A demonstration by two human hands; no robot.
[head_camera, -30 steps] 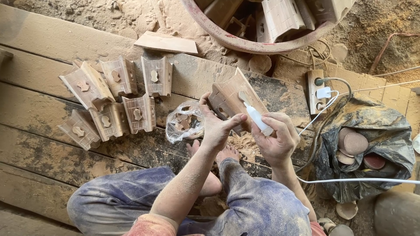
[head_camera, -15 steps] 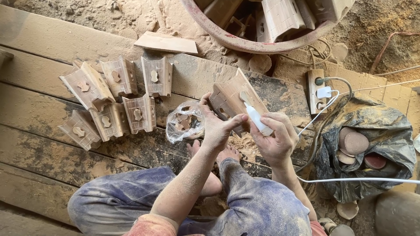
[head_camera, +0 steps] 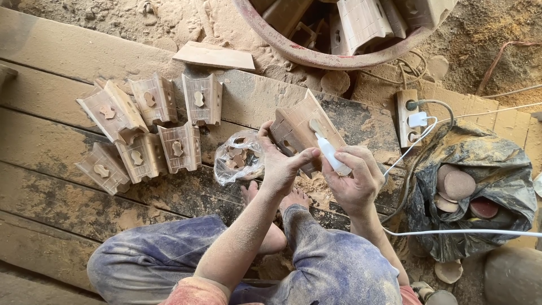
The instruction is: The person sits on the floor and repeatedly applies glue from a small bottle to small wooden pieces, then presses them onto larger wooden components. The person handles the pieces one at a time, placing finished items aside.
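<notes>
1. Head view, looking down on a seated person in dusty blue trousers, bare feet tucked beneath the work; the surface (head_camera: pixel 68 56) is made of worn, sawdust-covered planks.
2. Left hand (head_camera: pixel 280 164): fingers closed on the lower edge of a carved wooden block (head_camera: pixel 299 127), which is held tilted above the feet.
3. Right hand (head_camera: pixel 357 181): wrapped round a small white squeeze bottle (head_camera: pixel 330 155); its nozzle points up-left and meets the face of the block.
4. Clear plastic bag (head_camera: pixel 237 158): lies just left of the left hand, holding small wooden inlay pieces.
5. Six finished blocks (head_camera: pixel 149 133): arranged in two rows of three on the planks, well left of the hands; each carries a small inlay at its centre.
6. Flat wooden offcut (head_camera: pixel 214 56): lies above the rows, near the red-rimmed round basin (head_camera: pixel 316 56) that holds more wooden parts.
7. Power strip (head_camera: pixel 407 116): right of the held block, with a white plug and cable; beside it a dark crumpled bag (head_camera: pixel 491 169) containing round sanding discs.
</notes>
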